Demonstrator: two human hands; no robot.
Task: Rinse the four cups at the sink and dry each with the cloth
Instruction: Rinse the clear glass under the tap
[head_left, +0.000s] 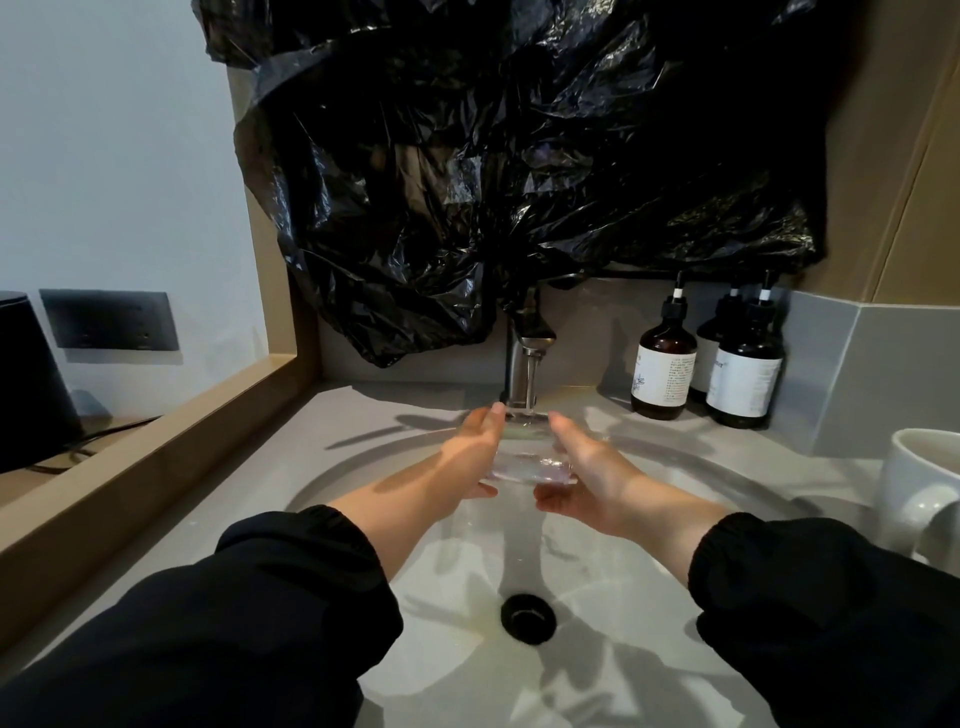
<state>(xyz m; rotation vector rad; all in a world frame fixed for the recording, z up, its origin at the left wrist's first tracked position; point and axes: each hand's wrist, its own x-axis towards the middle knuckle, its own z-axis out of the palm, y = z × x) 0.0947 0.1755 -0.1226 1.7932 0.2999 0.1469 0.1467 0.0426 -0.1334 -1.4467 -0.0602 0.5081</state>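
As water runs from the faucet (527, 345) above the sink (623, 639), a clear glass cup (524, 449) is held in the stream between two flat palms. The left hand (470, 452) is pressed against the cup's left side and the right hand (589, 470) against its right. The fingers are laid nearly straight along the glass rather than curled round it, and the thumbs are tucked near its base. The cup's long axis is seen to run away from the person, base toward the wrists and rim toward the fingertips and spout, where the water lands. Its exact tilt cannot be told through the clear glass. Neither hand is nearer than the other: the cup lies directly between them, over the far half of the basin and beyond the drain (529, 618).

A white mug (914, 483), judged to be another of the four cups, is stood on the table (363, 410) at the right edge of the view, well apart from the hands. The remaining cups and the cloth are not in view. Three dark pump bottles (665, 364) are grouped on the table right of the faucet, and crumpled black plastic sheeting (519, 156) is hung over the wall behind. Rinsing is judged to be the step in hand. Nothing is placed between cup and stream; the spout, close above the rim, is the one thing to be cleared when the cup is drawn away.
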